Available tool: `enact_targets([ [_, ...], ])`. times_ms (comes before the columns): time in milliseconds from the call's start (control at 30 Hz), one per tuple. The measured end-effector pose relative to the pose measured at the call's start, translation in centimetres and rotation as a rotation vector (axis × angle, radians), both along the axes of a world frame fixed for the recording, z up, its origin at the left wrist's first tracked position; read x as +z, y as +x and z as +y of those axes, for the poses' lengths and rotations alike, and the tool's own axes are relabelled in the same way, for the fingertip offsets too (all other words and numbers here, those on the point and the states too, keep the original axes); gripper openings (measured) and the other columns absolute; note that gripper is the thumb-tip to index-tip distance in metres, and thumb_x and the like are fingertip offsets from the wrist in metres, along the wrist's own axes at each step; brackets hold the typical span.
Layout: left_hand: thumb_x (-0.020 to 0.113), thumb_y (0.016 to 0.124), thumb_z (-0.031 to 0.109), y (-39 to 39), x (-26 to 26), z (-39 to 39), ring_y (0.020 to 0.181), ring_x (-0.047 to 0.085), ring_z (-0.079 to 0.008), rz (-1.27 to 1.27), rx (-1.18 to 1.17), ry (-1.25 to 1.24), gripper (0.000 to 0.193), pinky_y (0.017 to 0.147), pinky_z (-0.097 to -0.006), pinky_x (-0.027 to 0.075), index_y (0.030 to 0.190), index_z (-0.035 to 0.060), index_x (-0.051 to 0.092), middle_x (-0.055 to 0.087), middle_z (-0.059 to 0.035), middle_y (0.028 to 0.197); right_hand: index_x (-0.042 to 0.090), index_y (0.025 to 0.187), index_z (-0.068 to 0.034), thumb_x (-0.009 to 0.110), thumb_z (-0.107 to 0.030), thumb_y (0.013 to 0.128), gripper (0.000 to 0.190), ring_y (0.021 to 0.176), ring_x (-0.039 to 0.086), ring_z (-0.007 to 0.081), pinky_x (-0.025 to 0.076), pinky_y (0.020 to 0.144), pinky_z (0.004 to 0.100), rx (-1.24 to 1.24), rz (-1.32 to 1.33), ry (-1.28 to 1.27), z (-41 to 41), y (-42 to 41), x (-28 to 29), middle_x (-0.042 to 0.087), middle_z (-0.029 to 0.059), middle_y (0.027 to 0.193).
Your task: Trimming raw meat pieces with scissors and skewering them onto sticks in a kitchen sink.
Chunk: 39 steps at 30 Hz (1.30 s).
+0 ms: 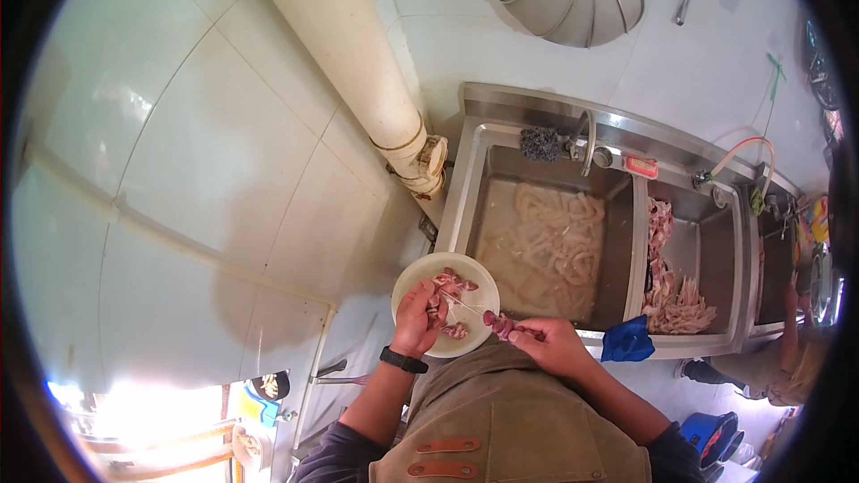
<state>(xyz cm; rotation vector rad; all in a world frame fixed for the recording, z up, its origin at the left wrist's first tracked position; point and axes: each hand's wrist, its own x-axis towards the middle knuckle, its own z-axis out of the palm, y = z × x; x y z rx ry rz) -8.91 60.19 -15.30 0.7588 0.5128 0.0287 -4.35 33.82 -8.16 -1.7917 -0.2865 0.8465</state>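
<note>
A round pale bowl (pixel 484 342) stands at the sink's near left corner, with pieces of raw dark red meat (pixel 454 331) in it. My left hand (pixel 417 318), with a black band on its wrist, is over the bowl and closed on raw meat. From there a thin skewer runs rightward to several red meat pieces (pixel 498 326) threaded at its other end. My right hand (pixel 551 347) grips those threaded pieces between thumb and fingers, just right of the bowl's rim. The skewer's end inside my left hand is hidden.
The steel sink's left basin (pixel 484 215) holds pale strips in cloudy water. Raw meat (pixel 681 312) lies in the middle basin. A blue cloth (pixel 628 339) hangs over the front edge. A faucet (pixel 588 141) and a thick pipe (pixel 349 47) are beyond. Another person's arm (pixel 792 302) is at far right.
</note>
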Motion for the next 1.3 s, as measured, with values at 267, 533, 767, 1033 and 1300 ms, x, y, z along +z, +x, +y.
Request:
enact_targets([
  [267, 0.057, 0.102, 0.026, -0.8, 0.1, -3.6, 0.057, 0.053, -0.0089, 0.008, -0.233, 0.088, 0.021, 0.051, -0.0222, 0.039, 0.101, 0.0069, 0.065, 0.07, -0.0068, 0.09, 0.071, 0.107, 0.001, 0.068, -0.027, 0.093, 0.032, 0.073, 0.066, 0.0125, 0.052, 0.07, 0.029, -0.043, -0.044, 0.045, 1.1, 0.1, -1.8, 0.072, 0.0117, 0.081],
  [533, 0.042, 0.107, 0.031, -0.4, -1.9, -0.1, 0.054, 0.049, -0.0091, 0.277, 0.018, 0.123, 0.036, 0.046, -0.0236, 0.036, 0.103, 0.0009, 0.063, 0.067, -0.0088, 0.086, 0.071, 0.108, 0.001, 0.068, -0.027, 0.094, 0.031, 0.072, 0.063, 0.0112, 0.051, 0.069, 0.0291, -0.109, 0.023, 0.056, 1.1, 0.9, -1.5, 0.072, 0.0098, 0.082],
  [767, 0.049, 0.105, 0.024, 0.0, 0.5, 1.2, 0.059, 0.046, -0.0079, 0.114, 0.009, 0.031, 0.025, 0.048, -0.0221, 0.035, 0.113, 0.0047, 0.063, 0.07, -0.008, 0.1, 0.071, 0.107, 0.0, 0.068, -0.027, 0.093, 0.03, 0.067, 0.059, 0.0107, 0.049, 0.066, 0.0291, 0.008, -0.002, 0.03, 0.3, 0.2, -1.6, 0.07, 0.0096, 0.077],
  [1033, 0.051, 0.103, 0.024, 0.4, 1.1, -0.6, 0.058, 0.043, -0.0059, 0.073, 0.109, -0.096, 0.025, 0.049, -0.0208, 0.034, 0.116, 0.0064, 0.063, 0.071, -0.0061, 0.107, 0.071, 0.106, 0.001, 0.068, -0.027, 0.093, 0.031, 0.066, 0.059, 0.0113, 0.049, 0.064, 0.0298, 0.006, -0.028, 0.01, 0.5, 0.3, -0.8, 0.069, 0.0102, 0.075],
  [1300, 0.053, 0.103, 0.024, -0.1, 1.6, -3.0, 0.054, 0.044, -0.0077, 0.062, -0.137, -0.032, 0.022, 0.048, -0.0213, 0.034, 0.111, 0.0058, 0.063, 0.071, -0.0056, 0.098, 0.071, 0.106, 0.001, 0.068, -0.026, 0.093, 0.031, 0.07, 0.063, 0.0125, 0.051, 0.068, 0.0296, -0.068, -0.06, 0.056, 1.6, 0.2, -1.7, 0.071, 0.0114, 0.08],
])
